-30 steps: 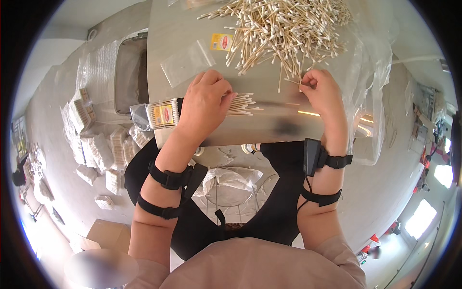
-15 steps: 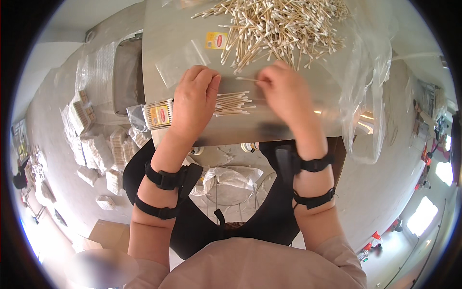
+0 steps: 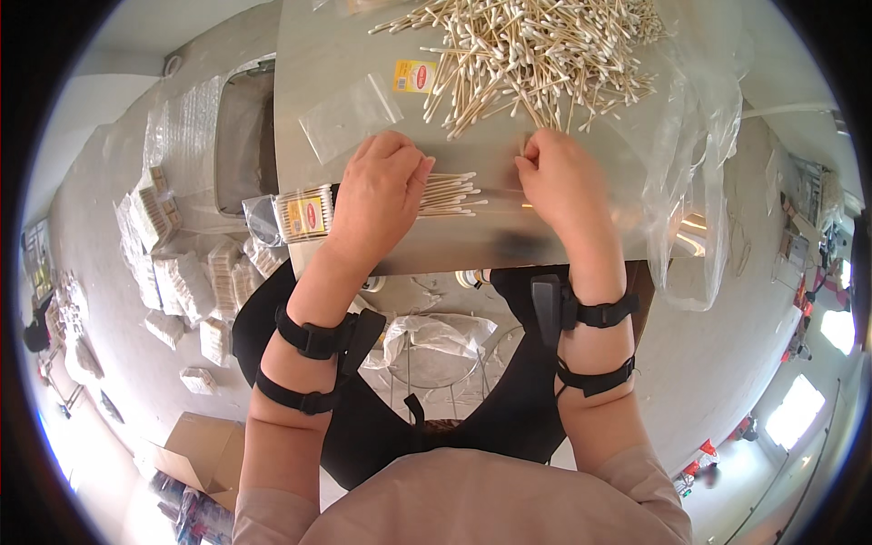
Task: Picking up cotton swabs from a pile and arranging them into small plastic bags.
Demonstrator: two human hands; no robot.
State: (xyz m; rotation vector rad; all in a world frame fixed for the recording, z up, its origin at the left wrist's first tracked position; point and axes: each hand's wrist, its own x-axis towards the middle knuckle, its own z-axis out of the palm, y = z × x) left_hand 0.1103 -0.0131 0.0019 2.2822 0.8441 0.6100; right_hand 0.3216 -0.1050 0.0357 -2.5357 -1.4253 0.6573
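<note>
My left hand [image 3: 380, 191] is closed, thumb against the fingers, over a small bunch of cotton swabs [image 3: 450, 193] on the table; what its fingertips hold is hidden. Left of that hand lies a clear bag with a row of swabs and a yellow card [image 3: 306, 215]. My right hand [image 3: 565, 177] pinches a thin, blurred stick, apparently a cotton swab [image 3: 524, 143], just in front of the big heap of loose swabs [image 3: 536, 59]. An empty clear zip bag [image 3: 350, 118] and a loose yellow card [image 3: 414, 76] lie left of the heap.
The metal table [image 3: 472, 245] ends just before my lap. Clear plastic sheeting [image 3: 686, 173] hangs over its right side. Several packed bundles of swabs [image 3: 195, 286] lie on the floor at left, near a grey bin [image 3: 245, 141] and a cardboard box [image 3: 204, 454].
My right hand has moved right and slightly away from the left hand; the swab that pointed left from its fingers no longer shows that way. My left hand stays over the bunch, shifting slightly.
</note>
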